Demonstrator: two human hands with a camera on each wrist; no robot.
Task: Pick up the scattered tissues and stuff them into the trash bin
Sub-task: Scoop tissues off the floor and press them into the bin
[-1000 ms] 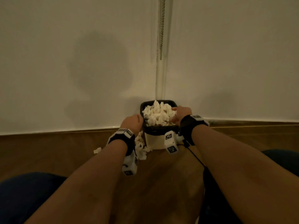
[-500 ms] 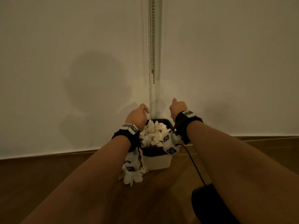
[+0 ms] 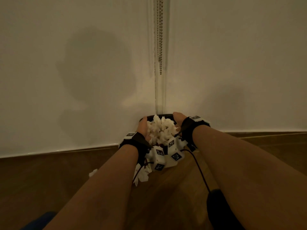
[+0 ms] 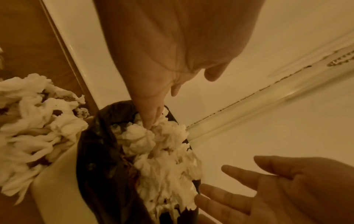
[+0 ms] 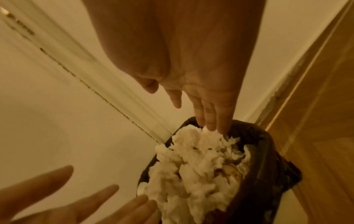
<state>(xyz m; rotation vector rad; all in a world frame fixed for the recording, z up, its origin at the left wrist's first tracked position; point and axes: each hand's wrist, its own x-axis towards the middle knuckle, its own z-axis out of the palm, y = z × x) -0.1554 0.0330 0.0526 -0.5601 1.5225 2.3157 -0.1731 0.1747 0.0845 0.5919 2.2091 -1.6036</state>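
Observation:
A small white trash bin with a black liner stands against the wall, heaped over its rim with crumpled white tissues. My left hand lies along the heap's left side, fingers straight, fingertips touching the tissues. My right hand flanks the right side, and its straight fingers press the tissues at the liner's far edge. Neither hand holds anything. More loose tissues lie on the floor at the bin's left foot, also in the left wrist view.
One small tissue scrap lies further left on the wooden floor. A bead chain hangs down the white wall above the bin. A black cable runs to a dark object at the lower right.
Both hands, raised above the bin half a second ago, have come down onto either side of the tissue heap.

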